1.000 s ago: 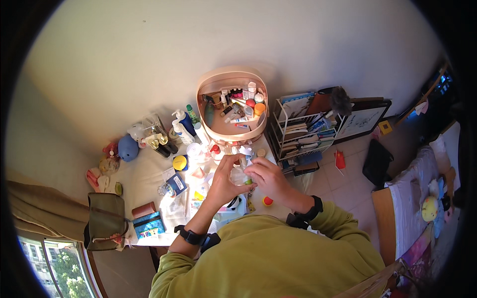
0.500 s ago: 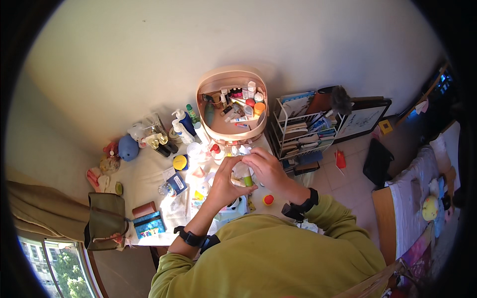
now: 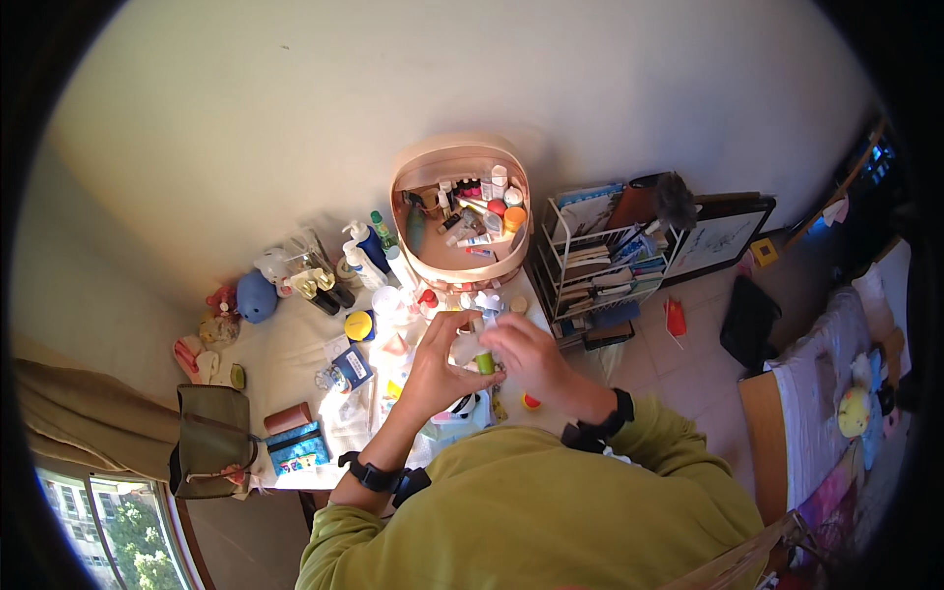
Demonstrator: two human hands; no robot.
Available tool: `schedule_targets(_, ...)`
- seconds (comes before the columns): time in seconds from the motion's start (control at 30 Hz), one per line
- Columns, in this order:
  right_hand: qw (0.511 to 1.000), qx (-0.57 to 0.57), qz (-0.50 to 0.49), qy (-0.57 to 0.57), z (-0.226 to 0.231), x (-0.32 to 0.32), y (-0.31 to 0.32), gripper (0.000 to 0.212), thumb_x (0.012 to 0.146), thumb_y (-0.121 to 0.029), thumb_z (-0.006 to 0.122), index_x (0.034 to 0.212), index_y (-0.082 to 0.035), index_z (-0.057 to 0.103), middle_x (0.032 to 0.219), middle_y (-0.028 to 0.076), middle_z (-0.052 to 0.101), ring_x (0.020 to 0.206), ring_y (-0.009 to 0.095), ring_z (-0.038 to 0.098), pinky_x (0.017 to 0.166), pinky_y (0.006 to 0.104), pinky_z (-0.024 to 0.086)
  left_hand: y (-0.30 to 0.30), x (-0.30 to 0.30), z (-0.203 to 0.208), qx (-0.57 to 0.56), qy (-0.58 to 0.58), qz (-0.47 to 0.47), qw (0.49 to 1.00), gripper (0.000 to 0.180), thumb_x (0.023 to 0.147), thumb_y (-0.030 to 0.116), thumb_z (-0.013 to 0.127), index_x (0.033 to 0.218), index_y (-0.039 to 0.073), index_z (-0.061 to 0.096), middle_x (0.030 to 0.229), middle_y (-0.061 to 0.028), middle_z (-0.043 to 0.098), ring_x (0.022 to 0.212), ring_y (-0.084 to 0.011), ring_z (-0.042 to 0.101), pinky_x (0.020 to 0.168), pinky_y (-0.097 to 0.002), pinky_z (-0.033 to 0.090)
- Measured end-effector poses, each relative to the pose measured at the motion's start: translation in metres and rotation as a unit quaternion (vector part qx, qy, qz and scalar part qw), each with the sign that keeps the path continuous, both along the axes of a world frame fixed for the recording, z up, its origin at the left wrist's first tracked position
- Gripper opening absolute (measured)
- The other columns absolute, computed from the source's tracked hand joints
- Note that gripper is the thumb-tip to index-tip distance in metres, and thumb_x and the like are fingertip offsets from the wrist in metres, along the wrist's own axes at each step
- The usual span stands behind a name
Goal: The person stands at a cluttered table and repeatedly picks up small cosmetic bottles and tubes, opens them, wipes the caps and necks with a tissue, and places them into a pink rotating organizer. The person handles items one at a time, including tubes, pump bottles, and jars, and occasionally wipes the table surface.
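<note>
From the head view, the left hand (image 3: 433, 366) and right hand (image 3: 528, 356) are meeting over the white-covered desk (image 3: 285, 364), just below the round tan organiser basket (image 3: 459, 157) full of bottles. Both sets of fingers are pinching a small tube with a green cap (image 3: 483, 358), holding it upright between them.

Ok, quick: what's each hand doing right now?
Left hand: closed on small green-based tube.
Right hand: fingers at the tube's top; grip cannot be told.
</note>
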State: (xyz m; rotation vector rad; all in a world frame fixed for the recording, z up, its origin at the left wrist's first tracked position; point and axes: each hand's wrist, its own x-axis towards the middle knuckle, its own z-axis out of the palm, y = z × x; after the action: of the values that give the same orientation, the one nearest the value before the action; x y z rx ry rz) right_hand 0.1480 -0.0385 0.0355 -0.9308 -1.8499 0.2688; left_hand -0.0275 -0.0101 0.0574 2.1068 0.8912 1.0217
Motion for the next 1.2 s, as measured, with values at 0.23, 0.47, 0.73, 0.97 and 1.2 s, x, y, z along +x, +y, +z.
schedule_targets(0.23,1.000,0.018,-0.007,0.013,0.013,0.003,0.005,0.020,0.074,0.006,0.063,0.093,-0.001,0.059,0.088,0.013,0.056,0.080,0.031,0.059,0.068,0.0370,0.049,-0.001,0.004,0.001,0.003,-0.023,-0.013,1.000,0.074,0.053,0.011,0.087,0.118,0.004,0.054,0.109,-0.0127,0.056,0.099,-0.0280,0.058,0.088,-0.0374,0.047)
schedule_targets(0.47,0.998,0.018,0.059,0.033,0.020,0.001,-0.008,0.013,0.079,0.005,0.063,0.090,0.000,0.060,0.085,0.011,0.057,0.076,0.028,0.059,0.065,0.0338,0.048,0.001,-0.005,-0.009,-0.085,-0.063,-0.023,0.994,0.083,0.051,0.013,0.091,0.122,0.002,0.049,0.114,-0.0054,0.054,0.099,-0.0154,0.053,0.088,-0.0313,0.044)
schedule_targets(0.73,0.994,0.001,0.048,0.103,0.029,-0.010,-0.009,0.013,0.079,0.006,0.063,0.087,-0.002,0.058,0.079,0.009,0.055,0.069,0.026,0.057,0.062,0.0331,0.046,0.006,-0.009,-0.017,-0.077,-0.185,-0.029,0.979,0.085,0.051,0.012,0.091,0.125,0.002,0.049,0.119,-0.0063,0.052,0.104,-0.0166,0.053,0.088,-0.0309,0.043)
schedule_targets(0.97,0.994,-0.008,0.004,0.105,0.041,-0.010,0.002,0.013,0.078,0.008,0.063,0.087,-0.001,0.059,0.079,0.010,0.057,0.070,0.023,0.058,0.061,0.0300,0.047,-0.004,-0.003,-0.020,-0.177,-0.234,-0.098,0.951,0.085,0.052,0.010,0.091,0.125,0.003,0.048,0.117,-0.0044,0.051,0.105,-0.0160,0.052,0.092,-0.0322,0.042)
schedule_targets(1.2,0.986,-0.033,0.095,0.131,0.038,-0.012,-0.009,0.012,0.078,0.007,0.064,0.086,-0.001,0.058,0.080,0.010,0.057,0.072,0.024,0.059,0.063,0.0323,0.046,-0.009,-0.006,-0.023,-0.204,-0.278,-0.073,0.936,0.088,0.053,0.015,0.091,0.127,0.003,0.045,0.120,-0.0054,0.052,0.111,-0.0180,0.052,0.095,-0.0326,0.042)
